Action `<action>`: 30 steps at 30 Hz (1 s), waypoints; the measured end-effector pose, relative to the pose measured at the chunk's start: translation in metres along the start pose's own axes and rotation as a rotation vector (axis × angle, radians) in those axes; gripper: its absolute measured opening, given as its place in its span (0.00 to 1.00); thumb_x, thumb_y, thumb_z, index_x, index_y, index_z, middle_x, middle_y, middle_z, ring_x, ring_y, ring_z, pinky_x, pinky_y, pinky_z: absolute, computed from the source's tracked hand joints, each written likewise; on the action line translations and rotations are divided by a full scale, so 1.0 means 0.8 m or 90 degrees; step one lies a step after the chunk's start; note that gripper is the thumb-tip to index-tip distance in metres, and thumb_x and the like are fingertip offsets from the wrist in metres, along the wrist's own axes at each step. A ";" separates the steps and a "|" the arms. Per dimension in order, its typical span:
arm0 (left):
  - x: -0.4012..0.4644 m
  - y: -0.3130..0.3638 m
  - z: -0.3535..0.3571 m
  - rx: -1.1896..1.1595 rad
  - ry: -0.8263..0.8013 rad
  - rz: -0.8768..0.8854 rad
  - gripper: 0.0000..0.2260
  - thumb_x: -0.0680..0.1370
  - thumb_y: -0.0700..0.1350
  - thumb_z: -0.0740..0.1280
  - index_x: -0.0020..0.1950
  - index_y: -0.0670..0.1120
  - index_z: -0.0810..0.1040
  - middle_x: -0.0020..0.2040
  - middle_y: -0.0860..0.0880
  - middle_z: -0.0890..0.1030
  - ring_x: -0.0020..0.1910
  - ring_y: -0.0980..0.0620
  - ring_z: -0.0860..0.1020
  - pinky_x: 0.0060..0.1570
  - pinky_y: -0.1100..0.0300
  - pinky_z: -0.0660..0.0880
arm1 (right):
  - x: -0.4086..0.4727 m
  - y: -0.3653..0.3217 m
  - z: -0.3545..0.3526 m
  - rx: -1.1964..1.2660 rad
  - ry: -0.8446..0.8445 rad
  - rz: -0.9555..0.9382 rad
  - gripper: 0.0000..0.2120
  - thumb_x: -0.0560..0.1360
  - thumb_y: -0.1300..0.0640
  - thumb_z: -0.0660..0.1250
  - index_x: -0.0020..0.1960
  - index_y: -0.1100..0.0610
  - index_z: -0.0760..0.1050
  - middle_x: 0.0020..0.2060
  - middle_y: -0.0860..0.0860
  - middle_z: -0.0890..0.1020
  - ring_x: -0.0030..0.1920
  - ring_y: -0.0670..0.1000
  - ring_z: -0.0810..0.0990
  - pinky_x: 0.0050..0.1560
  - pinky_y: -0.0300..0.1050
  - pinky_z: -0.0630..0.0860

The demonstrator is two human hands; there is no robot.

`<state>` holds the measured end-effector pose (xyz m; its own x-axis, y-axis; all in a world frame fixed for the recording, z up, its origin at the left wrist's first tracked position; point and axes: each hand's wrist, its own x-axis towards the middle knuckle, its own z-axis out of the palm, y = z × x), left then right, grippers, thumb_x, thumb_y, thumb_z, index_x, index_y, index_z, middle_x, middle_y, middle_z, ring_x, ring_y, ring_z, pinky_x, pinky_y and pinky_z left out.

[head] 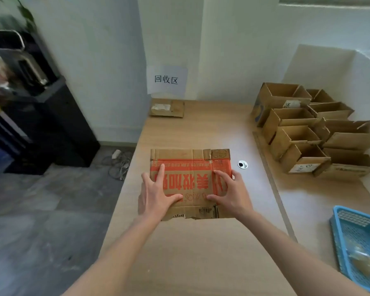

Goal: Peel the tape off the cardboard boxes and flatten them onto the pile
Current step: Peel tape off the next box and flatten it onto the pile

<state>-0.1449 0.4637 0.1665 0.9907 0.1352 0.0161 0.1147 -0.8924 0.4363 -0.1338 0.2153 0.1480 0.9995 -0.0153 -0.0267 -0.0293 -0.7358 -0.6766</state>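
Left hand [156, 194] and right hand [231, 192], fingers spread, press flat on a red-printed flattened box [190, 182] mid-counter [201, 253]. Open boxes [308, 133] stand far right. One flattened piece [167, 107] lies against the back wall under a paper sign [166, 79].

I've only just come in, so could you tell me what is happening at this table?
A person is pressing a flattened cardboard box with red print onto the table, left hand and right hand spread on it. Another flattened box lies at the far edge under a paper sign. A cluster of open boxes waits to the right, beside a blue basket.
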 end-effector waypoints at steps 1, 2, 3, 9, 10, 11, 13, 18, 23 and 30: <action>0.006 -0.021 -0.026 0.007 0.007 0.004 0.55 0.66 0.70 0.75 0.83 0.56 0.47 0.63 0.46 0.60 0.56 0.51 0.72 0.52 0.58 0.76 | 0.004 -0.032 0.010 -0.006 0.004 -0.010 0.42 0.65 0.42 0.81 0.74 0.40 0.66 0.73 0.50 0.63 0.71 0.54 0.70 0.66 0.56 0.77; 0.011 -0.041 -0.051 0.006 0.011 0.003 0.55 0.66 0.70 0.75 0.83 0.56 0.47 0.63 0.45 0.60 0.58 0.50 0.72 0.54 0.57 0.76 | 0.006 -0.063 0.020 -0.012 0.005 -0.018 0.42 0.65 0.42 0.81 0.74 0.40 0.66 0.73 0.50 0.64 0.71 0.54 0.70 0.66 0.56 0.77; 0.016 -0.060 -0.075 0.005 0.016 0.003 0.55 0.66 0.69 0.75 0.83 0.56 0.48 0.63 0.45 0.60 0.58 0.49 0.72 0.54 0.56 0.76 | 0.007 -0.094 0.029 -0.017 0.009 -0.026 0.42 0.65 0.41 0.81 0.74 0.40 0.66 0.72 0.50 0.64 0.71 0.54 0.70 0.66 0.56 0.77; 0.052 -0.158 -0.203 0.013 0.061 0.018 0.54 0.67 0.69 0.75 0.82 0.55 0.48 0.60 0.46 0.60 0.55 0.49 0.71 0.52 0.54 0.77 | 0.024 -0.253 0.073 -0.034 0.019 -0.065 0.42 0.65 0.40 0.80 0.75 0.41 0.66 0.72 0.52 0.65 0.72 0.55 0.68 0.68 0.57 0.75; 0.061 -0.173 -0.220 0.014 0.068 0.018 0.54 0.67 0.69 0.76 0.82 0.55 0.48 0.59 0.46 0.60 0.55 0.50 0.71 0.51 0.54 0.77 | 0.030 -0.275 0.080 -0.032 0.016 -0.072 0.42 0.65 0.40 0.80 0.75 0.40 0.66 0.73 0.53 0.64 0.72 0.56 0.68 0.69 0.58 0.74; 0.071 -0.186 -0.235 0.015 0.074 0.018 0.54 0.67 0.69 0.76 0.82 0.55 0.48 0.59 0.46 0.60 0.55 0.49 0.71 0.51 0.53 0.78 | 0.037 -0.295 0.086 -0.031 0.016 -0.078 0.42 0.65 0.40 0.80 0.75 0.39 0.65 0.73 0.53 0.64 0.72 0.56 0.67 0.69 0.58 0.74; 0.092 -0.208 -0.260 0.018 0.082 0.017 0.54 0.67 0.69 0.76 0.82 0.56 0.48 0.59 0.46 0.60 0.56 0.48 0.72 0.51 0.52 0.79 | 0.054 -0.330 0.098 -0.033 0.024 -0.090 0.42 0.66 0.40 0.80 0.75 0.39 0.65 0.73 0.53 0.64 0.72 0.56 0.68 0.69 0.58 0.74; 0.159 -0.244 -0.287 0.034 0.080 0.021 0.54 0.67 0.69 0.75 0.82 0.56 0.46 0.59 0.46 0.59 0.53 0.51 0.69 0.50 0.53 0.78 | 0.111 -0.378 0.126 -0.049 0.038 -0.094 0.42 0.66 0.38 0.79 0.75 0.39 0.65 0.74 0.52 0.63 0.72 0.55 0.69 0.65 0.57 0.77; 0.249 -0.261 -0.272 0.056 0.059 0.040 0.54 0.68 0.70 0.73 0.82 0.56 0.45 0.61 0.45 0.59 0.56 0.49 0.71 0.51 0.55 0.78 | 0.192 -0.379 0.162 -0.043 0.049 -0.070 0.41 0.66 0.39 0.79 0.75 0.40 0.65 0.74 0.51 0.62 0.71 0.55 0.69 0.65 0.55 0.77; 0.399 -0.269 -0.236 0.112 -0.029 0.056 0.54 0.69 0.70 0.73 0.82 0.55 0.42 0.61 0.46 0.58 0.53 0.51 0.68 0.51 0.54 0.77 | 0.322 -0.352 0.218 0.012 0.047 -0.001 0.41 0.67 0.40 0.80 0.75 0.40 0.65 0.74 0.49 0.61 0.72 0.54 0.68 0.67 0.53 0.74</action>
<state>0.1331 0.7804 0.2479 0.9993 0.0369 0.0051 0.0341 -0.9619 0.2714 0.1302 0.5368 0.2034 0.9975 -0.0645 0.0278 -0.0276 -0.7230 -0.6903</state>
